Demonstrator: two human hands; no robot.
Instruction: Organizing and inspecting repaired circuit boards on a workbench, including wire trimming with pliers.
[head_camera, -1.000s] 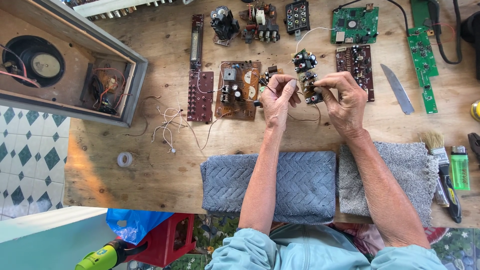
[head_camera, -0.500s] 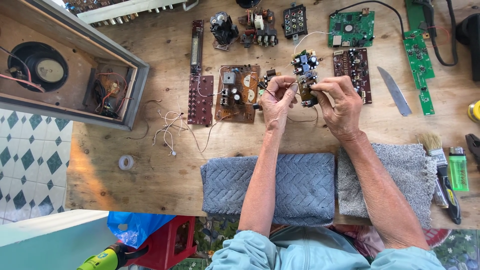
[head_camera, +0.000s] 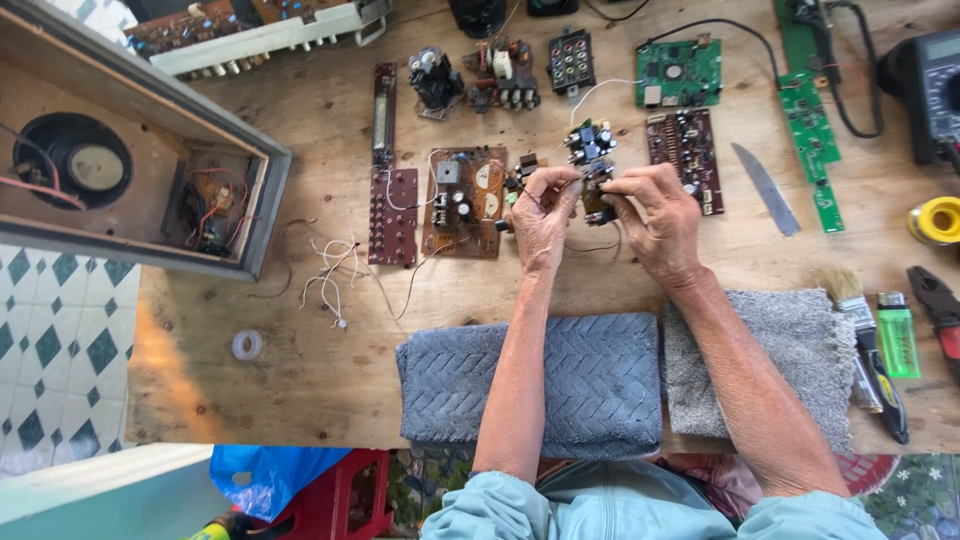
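Observation:
Both my hands meet over the middle of a wooden workbench (head_camera: 300, 350). My left hand (head_camera: 542, 215) and my right hand (head_camera: 655, 220) pinch a small circuit board (head_camera: 590, 155) with dark components and a white wire running from it, held just above the bench. A brown circuit board (head_camera: 462, 200) lies right beside my left hand. A dark red board (head_camera: 392, 215) lies further left, and a brown strip board (head_camera: 685, 150) sits past my right hand.
An open wooden speaker cabinet (head_camera: 130, 180) fills the left. Green boards (head_camera: 680, 72) (head_camera: 810, 130), a knife blade (head_camera: 765, 188), a multimeter (head_camera: 930, 85), a solder spool (head_camera: 938, 220), a brush (head_camera: 865, 340) and a green lighter (head_camera: 898, 335) lie right. Grey towels (head_camera: 600, 385) pad the near edge.
My hands and the small board have stayed together, shifting only slightly; the view has drifted a little.

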